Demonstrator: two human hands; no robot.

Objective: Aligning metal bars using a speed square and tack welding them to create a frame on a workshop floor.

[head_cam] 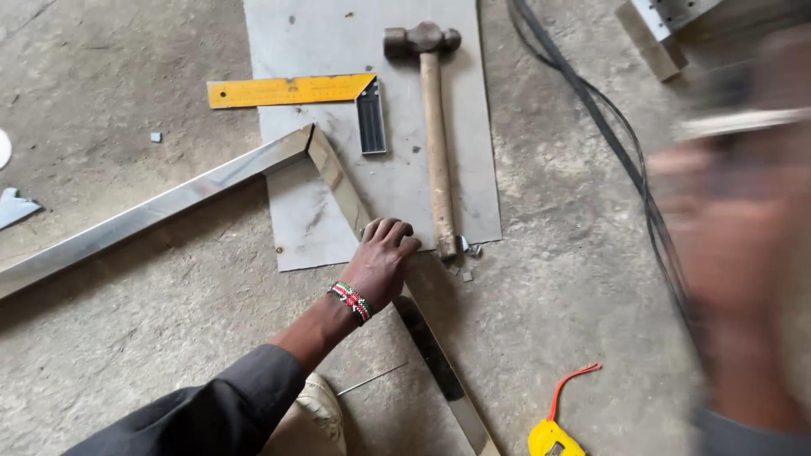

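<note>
Two square steel tubes meet in a mitred corner on a grey metal sheet [338, 42] lying on the concrete floor. One tube [152, 211] runs off to the left, the other [338, 181] runs down toward me. My left hand [384, 253], with a beaded bracelet on the wrist, presses on the nearer tube with curled fingers, just below the corner. My right hand [735, 219] is a large motion blur at the right edge. A pale bar-like streak crosses above it, and whether the hand holds it is unclear.
A wooden-handled ball-peen hammer [437, 143] and a yellow try square [291, 90] lie on the sheet. Black cables [608, 127] run down the right side. A yellow tape measure [553, 439], a thin rod [372, 380] and metal offcuts [659, 25] lie around.
</note>
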